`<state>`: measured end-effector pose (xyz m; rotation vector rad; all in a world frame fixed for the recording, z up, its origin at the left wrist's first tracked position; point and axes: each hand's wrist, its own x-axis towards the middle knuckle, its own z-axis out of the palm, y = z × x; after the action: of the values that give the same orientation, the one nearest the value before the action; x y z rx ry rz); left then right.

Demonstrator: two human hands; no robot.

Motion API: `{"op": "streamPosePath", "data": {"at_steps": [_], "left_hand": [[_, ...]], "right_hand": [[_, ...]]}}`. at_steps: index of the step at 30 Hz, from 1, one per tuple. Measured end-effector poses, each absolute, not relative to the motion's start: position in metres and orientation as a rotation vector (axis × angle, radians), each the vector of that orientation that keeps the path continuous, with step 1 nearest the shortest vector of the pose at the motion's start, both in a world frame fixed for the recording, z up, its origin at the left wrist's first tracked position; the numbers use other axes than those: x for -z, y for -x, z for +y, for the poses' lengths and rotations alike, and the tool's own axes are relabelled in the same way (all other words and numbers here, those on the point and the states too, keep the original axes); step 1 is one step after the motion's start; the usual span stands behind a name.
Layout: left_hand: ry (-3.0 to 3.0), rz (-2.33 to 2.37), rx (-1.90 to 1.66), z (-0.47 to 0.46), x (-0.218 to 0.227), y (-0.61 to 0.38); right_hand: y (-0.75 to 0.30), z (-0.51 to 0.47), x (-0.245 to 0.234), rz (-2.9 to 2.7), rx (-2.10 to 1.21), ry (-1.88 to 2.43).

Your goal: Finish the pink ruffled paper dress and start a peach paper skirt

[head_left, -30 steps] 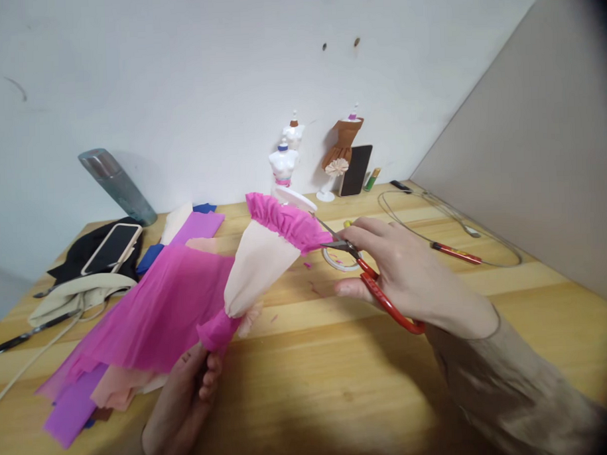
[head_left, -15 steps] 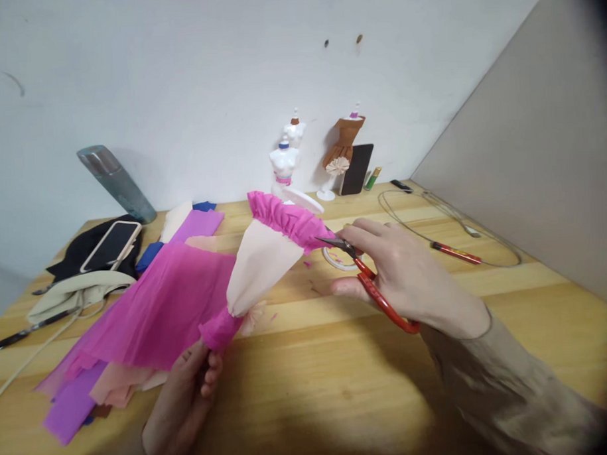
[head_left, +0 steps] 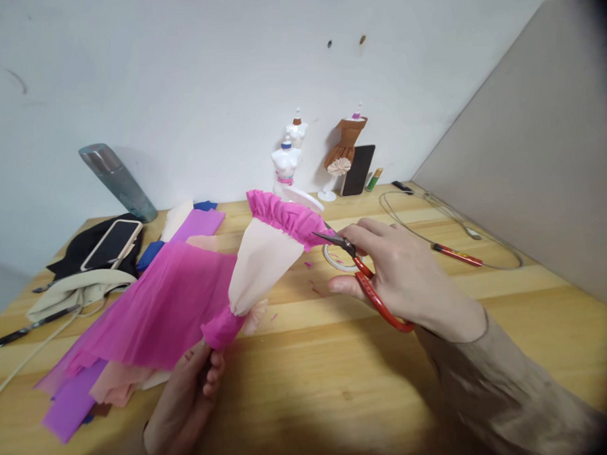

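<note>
My left hand is closed round the pink lower end of a small crepe paper dress, a peach cone with a ruffled pink band across its top. It holds the dress tilted above the wooden table. My right hand grips red-handled scissors. Their closed blades touch the right end of the pink ruffle. Tiny pink paper scraps lie on the table under the blades.
Sheets of pink, purple and peach crepe paper spread at left. Behind them lie a phone on dark cloth, a grey bottle and a pen. Small dress-form figures stand by the wall. A tape ring, wire loop and red tool lie right.
The scissor blades, open a second ago, have shut at the edge of the pink ruffle. My right hand has shifted slightly left. My left hand keeps its hold on the dress.
</note>
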<state>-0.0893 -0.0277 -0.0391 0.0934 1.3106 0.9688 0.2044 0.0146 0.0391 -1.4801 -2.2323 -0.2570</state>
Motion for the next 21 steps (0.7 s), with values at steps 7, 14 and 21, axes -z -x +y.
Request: {"op": "streamPosePath", "data": {"at_steps": [7, 14, 21], "left_hand": [[-0.122, 1.293, -0.977, -0.0266, 0.0449, 0.0904], [-0.128, 1.307, -0.965, -0.0271, 0.0443, 0.0905], [-0.113, 1.294, -0.953, -0.0260, 0.0448, 0.0905]], "right_hand": [[-0.2051, 0.0153, -0.0388, -2.244, 0.294, 1.491], [-0.2043, 0.0152, -0.0376, -2.218, 0.309, 1.485], [-0.2044, 0.0146, -0.0381, -2.156, 0.223, 1.479]]}}
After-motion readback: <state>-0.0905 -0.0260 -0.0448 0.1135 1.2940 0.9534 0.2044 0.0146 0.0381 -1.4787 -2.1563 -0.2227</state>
